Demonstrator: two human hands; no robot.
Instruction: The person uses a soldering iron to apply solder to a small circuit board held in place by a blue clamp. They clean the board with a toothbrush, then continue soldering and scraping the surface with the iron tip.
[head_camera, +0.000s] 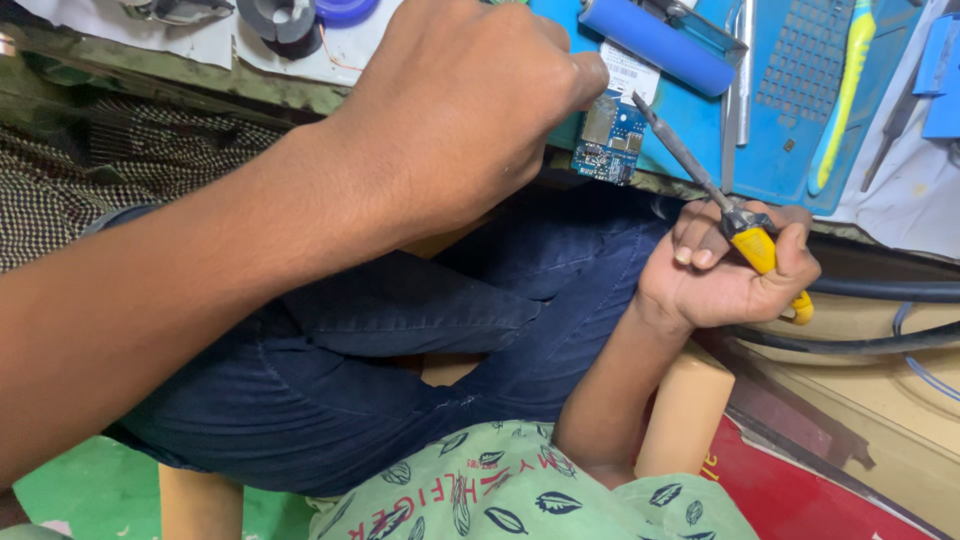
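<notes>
Bench edge, blue mat (700, 125): our left hand (460, 110) pinches the small circuit board (610, 140) steady while right hand (725, 270) fingers wrap the yellow-handled soldering iron (700, 185), tip just beside the left fingertips.

The circuit board (610, 140) lies at the counter (700, 120) edge, just right of the left hand (460, 110); the soldering iron (700, 185) (tip near the board) slants right of it.

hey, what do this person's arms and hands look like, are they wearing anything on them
Both arms are bare as far as they show, with no sleeves, gloves, watch or rings visible. The left hand and right hand are bare; the right fingers have short, pale nails. Clothing shows only on the body: a light green leaf-print shirt and dark blue jeans.
</notes>
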